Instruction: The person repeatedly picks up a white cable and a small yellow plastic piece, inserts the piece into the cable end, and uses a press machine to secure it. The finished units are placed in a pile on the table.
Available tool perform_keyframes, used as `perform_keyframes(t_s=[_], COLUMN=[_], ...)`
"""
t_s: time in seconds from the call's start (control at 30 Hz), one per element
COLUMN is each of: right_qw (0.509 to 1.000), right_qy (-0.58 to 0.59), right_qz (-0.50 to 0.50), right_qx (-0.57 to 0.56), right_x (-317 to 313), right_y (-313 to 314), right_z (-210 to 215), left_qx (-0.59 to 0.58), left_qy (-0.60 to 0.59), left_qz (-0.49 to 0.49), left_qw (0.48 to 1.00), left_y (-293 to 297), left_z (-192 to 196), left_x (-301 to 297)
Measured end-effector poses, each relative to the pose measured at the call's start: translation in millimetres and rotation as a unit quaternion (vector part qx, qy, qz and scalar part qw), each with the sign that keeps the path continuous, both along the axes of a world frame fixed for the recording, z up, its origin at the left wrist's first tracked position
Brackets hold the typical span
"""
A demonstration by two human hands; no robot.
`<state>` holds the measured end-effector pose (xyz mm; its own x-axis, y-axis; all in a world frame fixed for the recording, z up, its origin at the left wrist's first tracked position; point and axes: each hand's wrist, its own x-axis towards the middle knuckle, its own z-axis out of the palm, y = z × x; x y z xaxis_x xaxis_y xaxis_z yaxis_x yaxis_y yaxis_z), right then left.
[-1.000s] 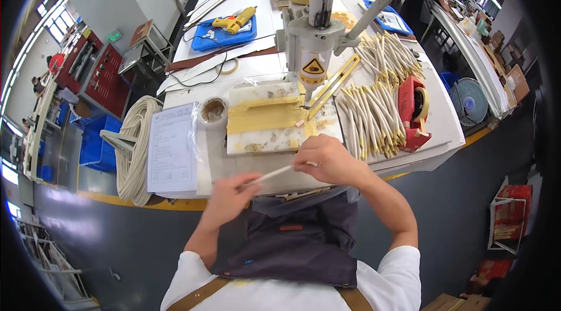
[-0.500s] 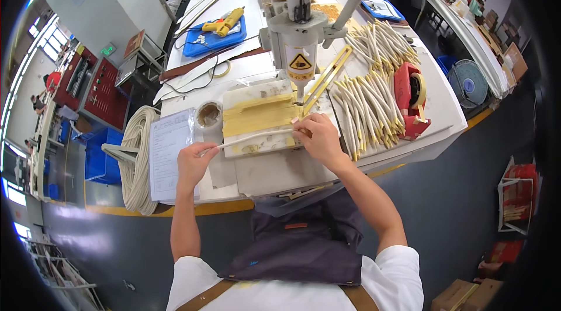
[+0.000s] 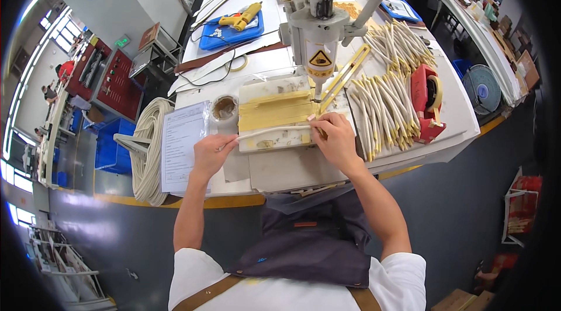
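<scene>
A short white cord [image 3: 272,131] stretches between my hands, just over the near part of a pale board [image 3: 250,146]. Its left end is pinched in the fingers of my left hand [image 3: 208,154]. The fingers of my right hand [image 3: 337,139] close on its other end, hiding that tip. Yellow tape [image 3: 263,117] covers the middle of the board, with a raised fold along it. Over the board's right side stands a grey hand press [image 3: 316,26] with a yellow warning label, its thin tip close above my right fingers.
Yellow-tipped white cords [image 3: 383,109] lie in piles to the right, beside a red tape dispenser [image 3: 419,101]. On the left are a tape roll [image 3: 224,108], a printed sheet [image 3: 182,150] and a coil of cord [image 3: 149,153]. A yellow glue gun [image 3: 242,19] rests on a blue tray [image 3: 234,35].
The whole view has shifted, so the bench appears farther right and slightly higher. The cord's left end is raised a little with my left hand; both hands keep their grip.
</scene>
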<state>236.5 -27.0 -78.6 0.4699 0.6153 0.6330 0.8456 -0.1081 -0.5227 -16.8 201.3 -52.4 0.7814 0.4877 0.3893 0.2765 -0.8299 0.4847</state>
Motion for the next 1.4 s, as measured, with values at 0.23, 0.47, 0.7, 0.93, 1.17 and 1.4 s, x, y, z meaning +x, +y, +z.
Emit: perform_keyframes(t_s=[0.23,0.47,0.7,0.93,1.17,1.4], right_qw=[0.994,0.956,0.85,0.765,0.774,0.878], right_qy=[0.091,0.045,0.448,0.623,0.561,0.405], right_qz=[0.041,-0.284,-0.244,-0.112,-0.129,-0.19], right_qx=[-0.045,0.063,-0.128,0.119,0.265,0.172], right_x=[-2,88,159,147,110,102], right_y=[-18,-156,-214,-227,-226,-231], right_z=[28,139,126,114,67,33], left_qx=[0.009,-0.462,-0.68,-0.748,-0.732,-0.713], left_qy=[0.02,-0.171,-0.106,-0.038,-0.048,-0.056], left_qz=[0.016,0.047,-0.071,-0.178,-0.132,-0.142], left_qw=[1.0,0.869,0.722,0.639,0.666,0.685], left_y=[-4,-33,-140,-205,-203,-196], left_z=[-2,20,15,27,30,36], left_x=[5,-27,-18,20,37,53])
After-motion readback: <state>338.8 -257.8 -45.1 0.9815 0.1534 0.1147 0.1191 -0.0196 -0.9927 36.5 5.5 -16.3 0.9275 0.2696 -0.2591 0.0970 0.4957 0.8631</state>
